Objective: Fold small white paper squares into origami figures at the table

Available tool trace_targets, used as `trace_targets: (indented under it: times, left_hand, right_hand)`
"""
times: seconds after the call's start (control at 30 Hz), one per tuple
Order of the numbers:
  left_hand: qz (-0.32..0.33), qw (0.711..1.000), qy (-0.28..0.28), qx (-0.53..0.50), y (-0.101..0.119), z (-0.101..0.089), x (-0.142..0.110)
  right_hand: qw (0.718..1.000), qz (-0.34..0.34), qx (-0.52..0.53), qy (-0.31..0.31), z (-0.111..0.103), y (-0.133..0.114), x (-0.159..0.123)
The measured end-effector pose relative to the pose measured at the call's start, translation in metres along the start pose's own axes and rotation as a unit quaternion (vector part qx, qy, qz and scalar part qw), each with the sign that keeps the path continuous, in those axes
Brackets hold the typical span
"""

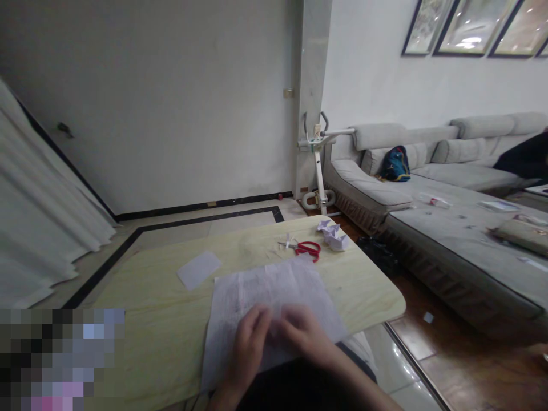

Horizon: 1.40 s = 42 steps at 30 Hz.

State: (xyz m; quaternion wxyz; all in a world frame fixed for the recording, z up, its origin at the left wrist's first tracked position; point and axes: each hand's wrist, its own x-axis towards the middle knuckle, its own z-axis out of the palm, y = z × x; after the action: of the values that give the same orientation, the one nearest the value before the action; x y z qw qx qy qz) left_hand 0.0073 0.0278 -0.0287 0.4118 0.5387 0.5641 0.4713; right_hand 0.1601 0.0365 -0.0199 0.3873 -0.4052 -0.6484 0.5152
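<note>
A thin whitish sheet [265,285], paper or cloth, lies creased on the near part of the table and hangs over its front edge. Above it are both my hands, close together. My left hand [253,331] has its fingers curled inward with the thumb alongside. Facing it, my right hand [303,328] is also curled, its fingers blurred by motion. Whatever is between the fingertips is hidden or too small to make out. Red-handled scissors [307,249] lie beyond the sheet, beside small white paper scraps [286,240].
On the wooden-topped table [149,319] are a small white paper [198,270] at left and folded white paper pieces [334,235] at the far right corner. A grey sofa [462,245] with a blue backpack [396,164] stands right; exercise equipment [317,165] stands behind. A pixelated patch covers the lower left.
</note>
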Motion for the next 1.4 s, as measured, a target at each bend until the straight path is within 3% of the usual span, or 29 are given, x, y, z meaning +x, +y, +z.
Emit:
trace_targets:
  times: [0.37,0.63,0.77,1.0,1.13,1.23,1.4]
  left_hand:
    - [-0.021,0.999,0.034,0.021,-0.004,0.0,0.0]
    - [0.004,1.0,-0.009,0.027,0.001,-0.001,-0.003]
    - [0.003,0.999,0.029,0.018,-0.003,-0.001,-0.003]
    - [-0.006,1.0,0.025,-0.018,0.009,0.0,-0.003]
    - [0.003,1.0,-0.015,-0.014,0.003,-0.001,-0.002]
    - [-0.019,1.0,0.011,-0.012,-0.006,-0.002,-0.002]
    - [-0.03,0.998,0.038,-0.031,-0.008,-0.001,-0.003]
  right_hand:
    - [1.0,0.001,-0.014,0.027,0.001,0.003,0.001]
    - [0.999,-0.01,-0.019,0.033,0.0,0.005,0.0]
    - [1.0,0.0,0.009,0.03,0.0,0.005,0.001]
    - [1.0,-0.002,0.005,0.024,0.0,0.002,0.001]
    - [0.999,-0.009,0.011,0.037,-0.001,0.001,-0.001]
    - [0.999,-0.012,0.024,0.025,-0.002,0.001,-0.001]
    - [0.993,-0.035,0.036,0.109,0.003,0.011,0.003]
